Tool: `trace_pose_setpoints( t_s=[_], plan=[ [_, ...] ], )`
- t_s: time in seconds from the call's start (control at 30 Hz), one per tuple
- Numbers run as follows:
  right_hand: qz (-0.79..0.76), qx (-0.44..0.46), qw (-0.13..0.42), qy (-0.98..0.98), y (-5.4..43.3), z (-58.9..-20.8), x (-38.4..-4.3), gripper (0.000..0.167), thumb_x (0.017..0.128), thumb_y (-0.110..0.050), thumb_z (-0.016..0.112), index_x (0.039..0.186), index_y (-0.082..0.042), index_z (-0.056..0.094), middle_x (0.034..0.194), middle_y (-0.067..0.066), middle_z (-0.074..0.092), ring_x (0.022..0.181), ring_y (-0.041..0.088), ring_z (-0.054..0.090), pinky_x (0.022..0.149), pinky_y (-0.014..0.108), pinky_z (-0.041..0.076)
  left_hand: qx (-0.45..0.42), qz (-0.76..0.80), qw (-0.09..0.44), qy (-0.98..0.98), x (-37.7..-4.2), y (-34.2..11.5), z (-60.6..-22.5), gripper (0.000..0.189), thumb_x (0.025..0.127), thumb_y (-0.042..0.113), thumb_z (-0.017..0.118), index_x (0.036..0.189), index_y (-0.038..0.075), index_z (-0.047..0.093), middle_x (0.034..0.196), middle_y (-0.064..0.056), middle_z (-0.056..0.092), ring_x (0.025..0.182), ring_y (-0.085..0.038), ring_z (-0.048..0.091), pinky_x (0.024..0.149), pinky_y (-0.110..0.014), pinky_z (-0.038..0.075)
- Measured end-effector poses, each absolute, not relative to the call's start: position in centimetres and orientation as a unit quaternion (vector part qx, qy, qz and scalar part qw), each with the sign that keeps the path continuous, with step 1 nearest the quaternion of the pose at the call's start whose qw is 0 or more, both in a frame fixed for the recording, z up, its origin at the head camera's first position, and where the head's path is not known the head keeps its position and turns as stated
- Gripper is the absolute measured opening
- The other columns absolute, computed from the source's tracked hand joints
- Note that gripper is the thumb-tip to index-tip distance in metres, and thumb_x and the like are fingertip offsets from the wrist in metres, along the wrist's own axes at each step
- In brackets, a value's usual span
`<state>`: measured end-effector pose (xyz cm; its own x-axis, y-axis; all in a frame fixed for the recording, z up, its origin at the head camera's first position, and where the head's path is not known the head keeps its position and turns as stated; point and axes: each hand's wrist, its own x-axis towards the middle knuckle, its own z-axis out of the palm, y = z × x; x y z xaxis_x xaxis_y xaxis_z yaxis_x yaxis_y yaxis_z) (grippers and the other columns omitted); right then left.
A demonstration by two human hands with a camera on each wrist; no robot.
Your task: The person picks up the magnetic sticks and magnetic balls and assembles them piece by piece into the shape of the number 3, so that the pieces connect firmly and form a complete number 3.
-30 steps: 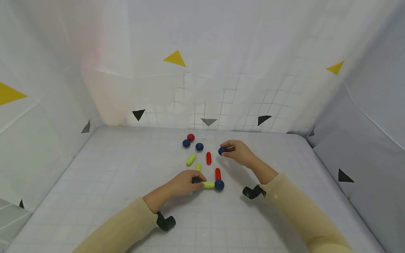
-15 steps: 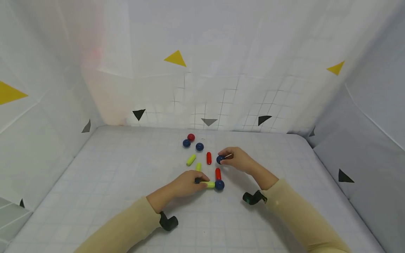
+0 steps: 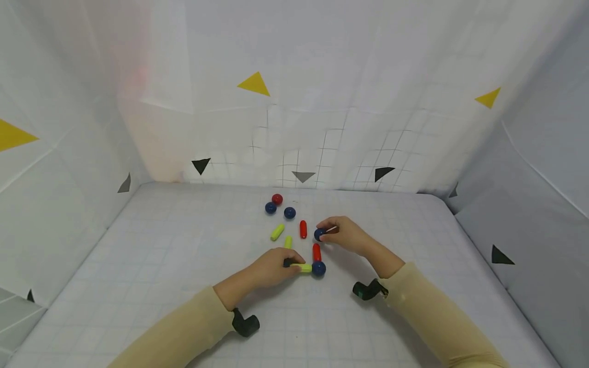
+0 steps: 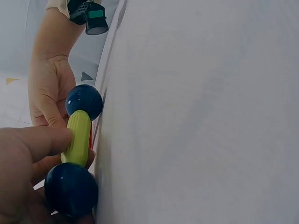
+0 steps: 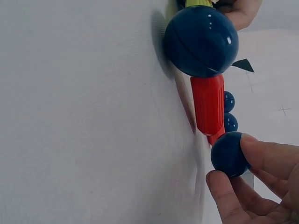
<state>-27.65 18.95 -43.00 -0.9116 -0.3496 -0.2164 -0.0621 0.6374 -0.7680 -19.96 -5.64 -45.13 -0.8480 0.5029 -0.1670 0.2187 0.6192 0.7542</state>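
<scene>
Blue ball (image 5: 228,155) in R hand (image 3: 346,236) pinch, yel-grn rod (image 4: 80,134) in L hand (image 3: 271,267) grip

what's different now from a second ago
The right hand brought its blue ball nearer the person, toward the upright-lying red rod's far end. The left hand edged right, still gripping the yellow-green rod. The red ball stayed put.

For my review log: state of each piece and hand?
Left hand: pinching near lime rod
Left ball: touching near lime rod
Right hand: pinching blue ball
Corner ball: touching near red rod
Middle lime rod: partly hidden
Far lime rod: loose
Far red rod: loose
Far balls: unheld
</scene>
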Motion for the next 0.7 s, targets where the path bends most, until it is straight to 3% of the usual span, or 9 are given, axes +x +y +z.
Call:
trace_pose_setpoints(
  t_s=[0.7],
  plan=[
    [-0.398, -0.122, 0.192, 0.889, 18.67, -42.99, -28.34, 0.034, 0.097, -0.022, 0.067, 0.129, -0.01, 0.067, 0.125, 0.007, 0.063, 0.113, 0.025, 0.059, 0.097, 0.043, 0.051, 0.211, 0.392, 0.182, 0.877, -19.79, -5.66, -45.15, 0.017, 0.096, 0.021, 0.069, 0.112, 0.023, 0.073, 0.1, 0.014, 0.067, 0.097, -0.008, 0.058, 0.096, -0.037, 0.048]
  ],
)
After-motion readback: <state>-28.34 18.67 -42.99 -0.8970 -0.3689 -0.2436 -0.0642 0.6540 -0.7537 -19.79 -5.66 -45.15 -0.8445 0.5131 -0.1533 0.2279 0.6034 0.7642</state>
